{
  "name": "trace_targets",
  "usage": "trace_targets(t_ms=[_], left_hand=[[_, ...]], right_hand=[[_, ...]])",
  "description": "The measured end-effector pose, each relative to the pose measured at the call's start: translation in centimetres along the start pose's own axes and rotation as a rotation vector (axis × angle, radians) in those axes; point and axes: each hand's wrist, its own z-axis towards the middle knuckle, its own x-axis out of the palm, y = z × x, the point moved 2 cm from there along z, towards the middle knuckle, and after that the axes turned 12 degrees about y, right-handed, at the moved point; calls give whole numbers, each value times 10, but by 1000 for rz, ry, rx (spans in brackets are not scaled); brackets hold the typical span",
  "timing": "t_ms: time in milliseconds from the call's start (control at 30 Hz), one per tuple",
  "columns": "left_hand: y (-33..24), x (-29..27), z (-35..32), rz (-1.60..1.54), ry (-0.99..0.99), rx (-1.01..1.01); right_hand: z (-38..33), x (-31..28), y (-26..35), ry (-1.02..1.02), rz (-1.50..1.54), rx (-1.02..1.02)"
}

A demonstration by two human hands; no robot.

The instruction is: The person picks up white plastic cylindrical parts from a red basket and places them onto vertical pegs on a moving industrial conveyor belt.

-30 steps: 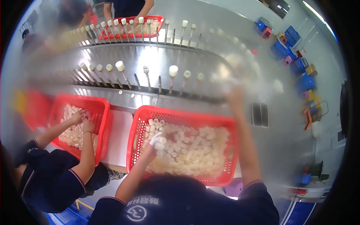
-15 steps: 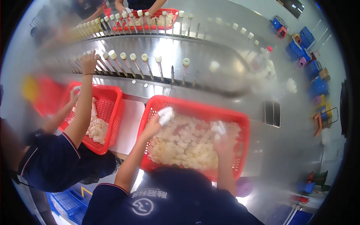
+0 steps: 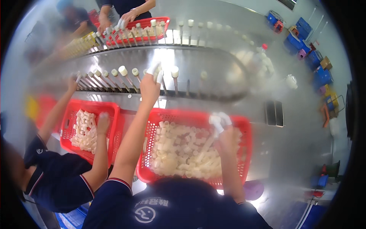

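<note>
I'm on a factory line: steel conveyor [image 3: 213, 82] of upright pins [image 3: 174, 82], red baskets [image 3: 244, 152] of white caps (co-workers alongside).

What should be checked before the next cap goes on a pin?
1. Left hand at the pin row: ok, fingertips up among the pins.
2. Cap in left grip: cannot tell, blurred white at the fingertips.
3. Right hand over the red basket: ok.
4. Caps left in basket: ok, plenty.
5. Free pins nearby: ok, bare pins right of the left hand.
6. Neighbour's arm apart from left hand: ok.
</note>
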Motion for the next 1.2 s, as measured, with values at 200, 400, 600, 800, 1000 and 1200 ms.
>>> trace_targets(t_ms=[200,400,600,800,1000,1200], left_hand=[[-10,23,-14,67,63,-13],[-29,43,-12,387,268,9],[-41,40,-51,138,520,-35],[2,37,-135,-862,751,-664],[33,17,-143,-1113,837,-569],[30,11,-117,-1019,475,-489]], right_hand=[[31,-14,33,125,-235,-131],[57,-15,63,45,-649,-285],[112,-16,133,80,-1591,-502],[167,-36,155,396,-1927,-353],[151,-36,170,219,-1970,-317],[86,-29,149,80,-779,-127]])
